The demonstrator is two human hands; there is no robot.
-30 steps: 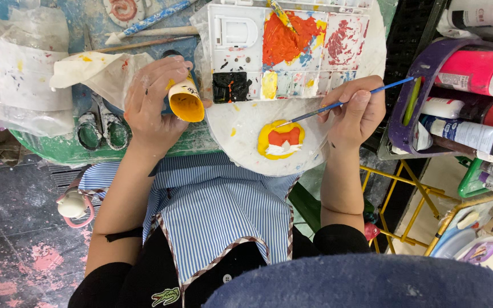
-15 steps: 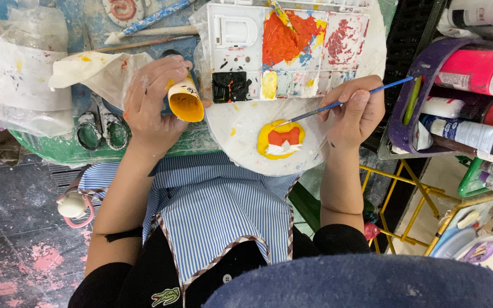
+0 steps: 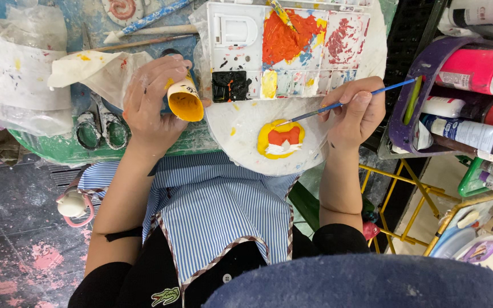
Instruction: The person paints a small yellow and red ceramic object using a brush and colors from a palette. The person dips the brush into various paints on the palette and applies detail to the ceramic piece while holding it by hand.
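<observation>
**Striped apron over black**

The person wore a blue-and-white striped apron (image 3: 218,211) edged with a brownish trim. Under it was a black top (image 3: 161,279) with white buttons and a small green crocodile emblem (image 3: 165,296) on the chest. Black sleeves were pushed up above the elbows. Both forearms were bare, and the left hand (image 3: 155,105) was smeared with yellow paint.

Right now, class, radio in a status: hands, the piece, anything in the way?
Left hand grips yellow paint pot. Right hand holds brush by yellow-orange piece. Nothing between.
</observation>
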